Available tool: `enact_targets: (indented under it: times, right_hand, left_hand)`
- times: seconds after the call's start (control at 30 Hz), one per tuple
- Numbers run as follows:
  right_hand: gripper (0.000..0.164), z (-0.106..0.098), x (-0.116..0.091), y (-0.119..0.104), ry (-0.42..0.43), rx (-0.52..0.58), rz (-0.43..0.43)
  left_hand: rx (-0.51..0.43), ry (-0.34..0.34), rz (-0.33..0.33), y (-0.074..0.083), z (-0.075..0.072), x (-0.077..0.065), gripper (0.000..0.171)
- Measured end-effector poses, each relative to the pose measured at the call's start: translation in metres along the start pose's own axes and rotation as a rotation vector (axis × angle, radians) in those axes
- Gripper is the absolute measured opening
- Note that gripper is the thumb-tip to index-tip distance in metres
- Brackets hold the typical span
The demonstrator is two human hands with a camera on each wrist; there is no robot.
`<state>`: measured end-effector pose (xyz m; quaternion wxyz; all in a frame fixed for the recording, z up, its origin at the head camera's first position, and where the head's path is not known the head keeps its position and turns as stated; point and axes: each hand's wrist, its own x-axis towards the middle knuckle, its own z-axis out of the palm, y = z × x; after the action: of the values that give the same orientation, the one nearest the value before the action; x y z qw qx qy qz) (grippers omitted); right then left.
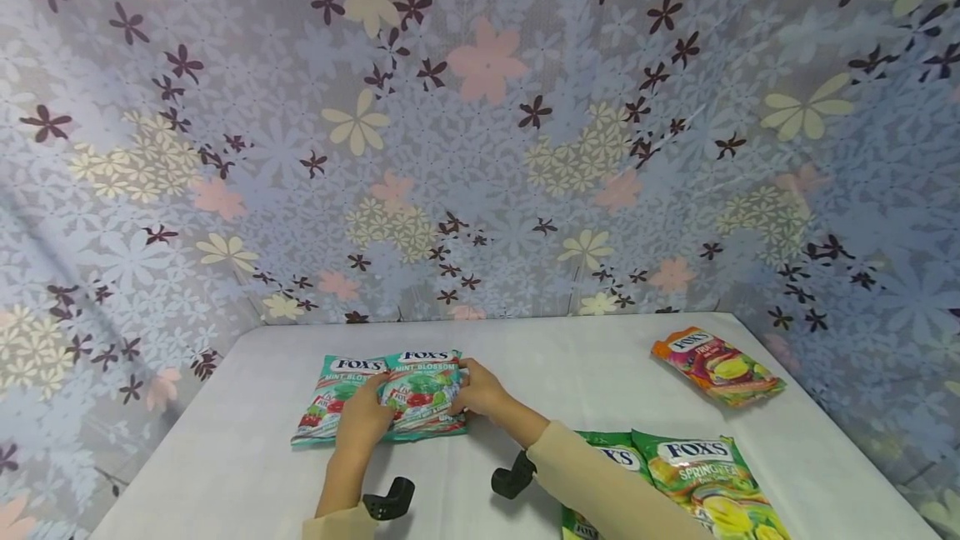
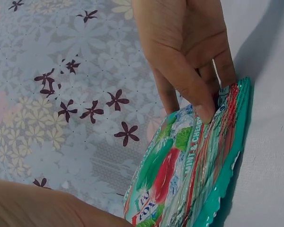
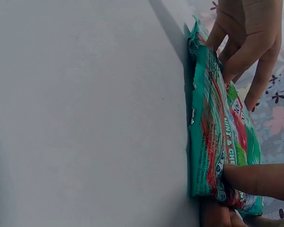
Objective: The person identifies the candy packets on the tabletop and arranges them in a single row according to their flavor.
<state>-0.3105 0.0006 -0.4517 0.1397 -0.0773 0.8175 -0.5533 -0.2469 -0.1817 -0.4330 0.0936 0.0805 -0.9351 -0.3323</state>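
Mint bags (image 1: 420, 394) rest on white tabletop (image 1: 585, 365) before floral backdrop (image 1: 487, 182).

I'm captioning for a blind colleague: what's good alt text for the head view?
A person's left hand and right hand hold a teal candy bag by its sides, next to a matching bag on a white table. At right lie two green bags, partly behind a sleeve, and an orange bag farther back; flowered cloth behind.

Floral backdrop (image 1: 480, 148), white table (image 1: 570, 377), orange Fox's bag (image 1: 717, 366), two green Fox's bags (image 1: 703, 477)
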Motion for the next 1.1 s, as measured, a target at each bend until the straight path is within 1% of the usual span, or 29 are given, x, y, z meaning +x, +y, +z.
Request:
enact_targets:
  times: [0.13,0.3,0.47,0.53,0.7,0.83,0.9,0.97,1.0,1.07,1.1]
  right_hand:
    - [0.083,0.000,0.000,0.002,0.001,-0.028,-0.014]
    - [0.083,0.000,-0.003,0.002,-0.009,-0.032,-0.011]
    - [0.080,-0.001,-0.006,0.000,-0.019,-0.037,-0.007]
    - [0.080,-0.003,-0.007,0.000,-0.025,-0.032,-0.008]
    - [0.085,-0.009,-0.010,0.000,-0.058,0.019,0.004]
    - [0.086,-0.013,-0.015,0.000,-0.085,0.059,0.004]
    - [0.085,-0.015,-0.018,0.000,-0.094,0.074,0.000]
    - [0.083,-0.019,-0.021,0.000,-0.105,0.093,-0.011]
    - [0.082,-0.021,-0.024,0.000,-0.111,0.106,-0.018]
    - [0.079,-0.026,-0.029,0.000,-0.127,0.123,-0.033]
    - [0.078,-0.029,-0.032,0.000,-0.135,0.130,-0.038]
  left_hand:
    - [0.018,0.006,-0.022,0.003,0.001,-0.002,0.050]
    - [0.047,0.018,-0.035,0.006,0.001,-0.004,0.049]
    - [0.099,0.020,-0.065,0.010,0.001,-0.005,0.046]
    - [0.112,0.021,-0.067,0.010,0.001,-0.005,0.046]
    - [0.124,0.054,-0.045,0.013,-0.001,-0.006,0.046]
    - [0.106,0.086,-0.013,0.022,0.000,-0.008,0.047]
    - [0.097,0.089,0.020,0.027,0.002,-0.010,0.047]
    - [0.069,0.075,0.047,0.033,0.005,-0.011,0.050]
    - [0.047,0.055,0.062,0.035,0.007,-0.012,0.052]
    - [-0.016,0.005,0.099,0.040,0.011,-0.014,0.057]
    - [-0.059,-0.033,0.109,0.042,0.013,-0.014,0.060]
